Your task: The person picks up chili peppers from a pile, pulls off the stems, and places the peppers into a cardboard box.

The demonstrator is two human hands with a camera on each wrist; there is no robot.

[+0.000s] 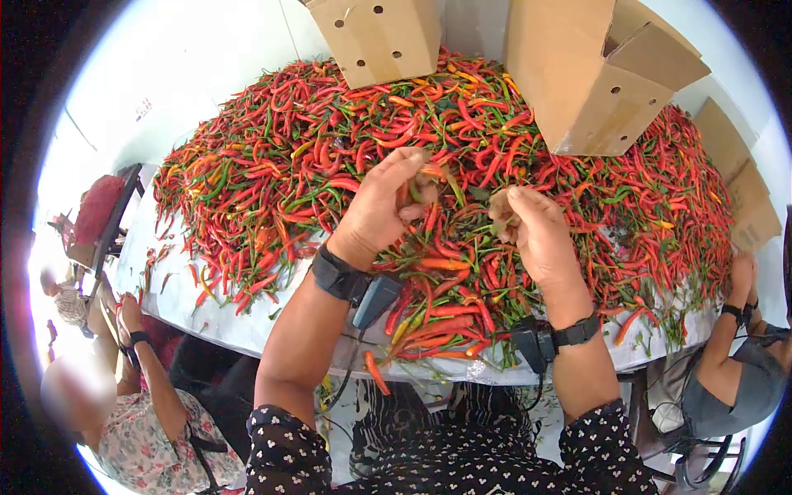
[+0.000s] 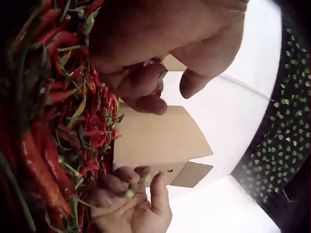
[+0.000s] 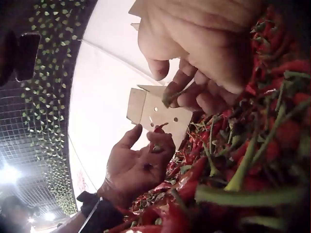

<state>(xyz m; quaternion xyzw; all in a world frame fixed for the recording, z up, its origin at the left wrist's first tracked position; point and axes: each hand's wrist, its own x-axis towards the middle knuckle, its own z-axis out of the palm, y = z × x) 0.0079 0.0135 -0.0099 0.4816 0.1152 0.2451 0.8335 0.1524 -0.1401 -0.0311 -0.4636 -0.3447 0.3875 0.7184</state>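
My left hand is raised over the near middle of a wide heap of chili peppers, most of them red. In the right wrist view its curled fingers hold a small red chili with its stem up. Level with it on the right, my right hand has its fingers curled and its thumb apart from them. A greenish stem piece shows at those fingers in the right wrist view. Below both hands lies a small group of larger red and orange chilies at the table's near edge.
Two cardboard boxes with holes, one at the back and one at the back right, stand on the heap. A person sits at the left and another at the right. One chili overlaps the table's front edge.
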